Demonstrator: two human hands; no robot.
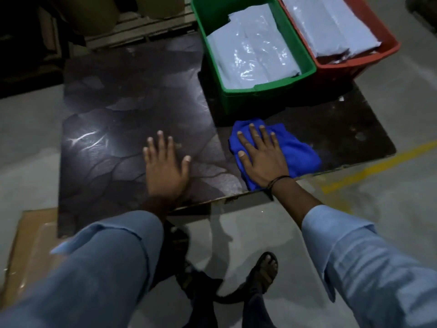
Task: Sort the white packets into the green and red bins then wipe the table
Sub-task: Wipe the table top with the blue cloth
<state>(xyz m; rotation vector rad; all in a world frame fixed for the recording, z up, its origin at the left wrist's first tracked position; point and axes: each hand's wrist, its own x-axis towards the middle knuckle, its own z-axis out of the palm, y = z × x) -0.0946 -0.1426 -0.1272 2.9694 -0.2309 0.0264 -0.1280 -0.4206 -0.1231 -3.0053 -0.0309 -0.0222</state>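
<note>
Now the right hand (pixel 262 159) is pressing flat-fingered on the blue cloth (pixel 300 147); the left hand (pixel 165 166) is lying flat on the table (pixel 113 110) at its nine o'clock. White packets (pixel 253 55) are sitting in the green bin (pixel 267 91) and red bin (pixel 343 67), both cropped at one o'clock.

Blue cloth (pixel 295 147) (veined dark table (pixel 113 110)), green bin (pixel 267 95)

Dim light. Grey concrete floor (pixel 402 110) with yellow line (pixel 378 165); cardboard sheet (pixel 30 245) lying at left; wooden pallet (pixel 142 29) and drums (pixel 94 15) behind.
</note>
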